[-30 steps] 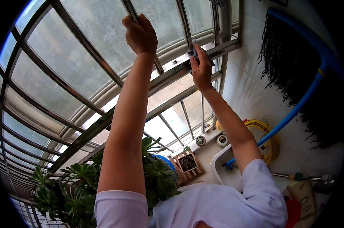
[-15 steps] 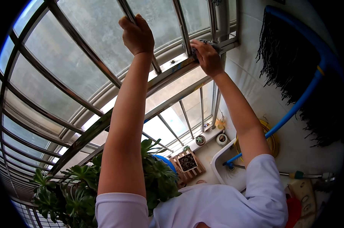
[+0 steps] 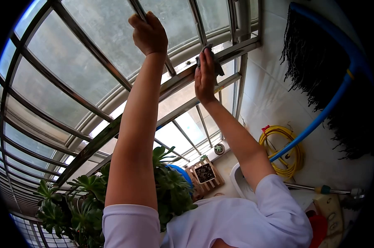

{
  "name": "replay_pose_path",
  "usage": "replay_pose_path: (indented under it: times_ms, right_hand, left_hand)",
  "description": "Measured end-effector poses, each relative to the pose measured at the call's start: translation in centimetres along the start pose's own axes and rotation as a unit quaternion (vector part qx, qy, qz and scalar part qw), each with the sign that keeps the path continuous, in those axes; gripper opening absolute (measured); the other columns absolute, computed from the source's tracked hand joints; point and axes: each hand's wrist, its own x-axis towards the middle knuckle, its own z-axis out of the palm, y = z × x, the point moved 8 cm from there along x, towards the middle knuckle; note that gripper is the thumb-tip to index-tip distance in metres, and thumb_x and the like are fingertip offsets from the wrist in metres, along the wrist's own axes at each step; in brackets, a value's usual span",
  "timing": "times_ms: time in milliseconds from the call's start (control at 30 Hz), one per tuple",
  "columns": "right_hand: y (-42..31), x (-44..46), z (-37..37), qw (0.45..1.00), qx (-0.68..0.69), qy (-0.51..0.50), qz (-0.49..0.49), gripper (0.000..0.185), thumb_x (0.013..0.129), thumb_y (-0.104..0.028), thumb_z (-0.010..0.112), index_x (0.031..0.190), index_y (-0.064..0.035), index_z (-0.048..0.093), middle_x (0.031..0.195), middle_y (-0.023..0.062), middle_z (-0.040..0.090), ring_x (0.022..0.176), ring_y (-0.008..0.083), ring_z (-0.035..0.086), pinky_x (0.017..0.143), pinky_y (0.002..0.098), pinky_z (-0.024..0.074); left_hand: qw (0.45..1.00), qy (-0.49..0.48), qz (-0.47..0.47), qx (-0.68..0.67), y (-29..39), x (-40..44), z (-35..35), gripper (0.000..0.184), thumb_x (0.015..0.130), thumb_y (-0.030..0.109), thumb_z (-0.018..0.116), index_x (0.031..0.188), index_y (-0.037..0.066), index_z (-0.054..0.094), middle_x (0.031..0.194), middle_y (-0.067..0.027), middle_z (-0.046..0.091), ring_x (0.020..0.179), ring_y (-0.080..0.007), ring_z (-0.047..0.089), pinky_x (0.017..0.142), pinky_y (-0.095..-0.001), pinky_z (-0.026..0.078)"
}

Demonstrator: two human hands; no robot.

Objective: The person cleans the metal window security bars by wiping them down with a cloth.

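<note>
My left hand (image 3: 150, 34) is wrapped round an upright metal bar (image 3: 169, 66) of the window grille, near the top of the view. To its right, my right hand (image 3: 205, 78) presses a dark grey cloth (image 3: 217, 68) against the horizontal metal rail (image 3: 178, 82), at the foot of another upright bar (image 3: 198, 20). The fingers of this hand lie close together over the cloth, which sticks out above and to the right of them. Frosted window panes (image 3: 96, 35) stand behind the bars.
Green succulents (image 3: 87, 206) fill the lower left. A square planter (image 3: 204, 172) stands on a slatted wooden stand, near a small pot (image 3: 219, 149) and a white basin (image 3: 240, 182). A yellow hose (image 3: 296, 159) and a blue-handled mop (image 3: 323, 111) are at the right.
My right hand has moved along the rail with the cloth, first right, then back left, closer to my left hand. My left hand keeps its hold on the bar.
</note>
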Motion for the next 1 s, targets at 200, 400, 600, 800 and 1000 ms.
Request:
replay_pose_path:
  times_ms: [200,400,600,800,1000]
  right_hand:
    - [-4.4,-1.3,2.9,0.986,-0.003,-0.126,-0.112,0.043,0.086,-0.002,0.053,0.129,-0.0023,0.046,0.126,0.0122,0.049,0.105,0.0297,0.052,0.092,0.0398,0.0399]
    - [-3.7,0.6,2.2,0.953,-0.069,-0.192,-0.223,0.036,0.083,-0.006,0.054,0.118,-0.0113,0.053,0.112,0.0066,0.053,0.096,0.0243,0.052,0.091,0.0422,0.0377]
    - [-5.0,-2.8,2.9,0.991,0.024,-0.108,-0.07,0.054,0.083,-0.004,0.045,0.136,-0.0029,0.037,0.137,0.0158,0.04,0.122,0.0342,0.041,0.103,0.0433,0.0293]
    - [-3.0,-3.4,2.1,0.957,-0.008,-0.196,-0.214,0.045,0.082,0.002,0.056,0.126,-0.009,0.053,0.135,0.0096,0.046,0.112,0.031,0.053,0.094,0.0396,0.0442]
    - [2.8,-2.7,-1.8,0.982,-0.006,-0.164,-0.092,0.042,0.082,0.007,0.052,0.122,-0.0067,0.057,0.132,0.0123,0.05,0.113,0.0318,0.052,0.094,0.0396,0.0437]
  left_hand:
    - [1.0,-0.013,0.015,0.008,-0.1,0.1,0.3,0.031,0.091,0.032,0.048,0.097,0.005,0.035,0.067,-0.0196,0.061,0.067,-0.0442,0.06,0.06,-0.0507,0.045]
    - [1.0,-0.012,-0.014,-0.005,-0.4,0.1,0.1,0.03,0.09,0.03,0.052,0.094,0.003,0.04,0.067,-0.0193,0.061,0.068,-0.042,0.061,0.061,-0.0481,0.046]
    - [1.0,-0.005,-0.008,-0.001,-0.5,0.2,0.2,0.031,0.09,0.031,0.052,0.095,0.003,0.04,0.067,-0.0195,0.061,0.069,-0.0422,0.061,0.062,-0.0483,0.046]
    - [1.0,-0.007,-0.016,-0.003,-0.5,0.2,0.2,0.03,0.09,0.03,0.053,0.095,0.003,0.04,0.067,-0.0189,0.061,0.068,-0.0413,0.062,0.062,-0.0473,0.047]
    - [1.0,-0.01,-0.005,-0.027,-0.5,0.2,0.2,0.029,0.09,0.029,0.052,0.093,0.003,0.04,0.066,-0.0182,0.061,0.066,-0.0398,0.062,0.061,-0.0452,0.047]
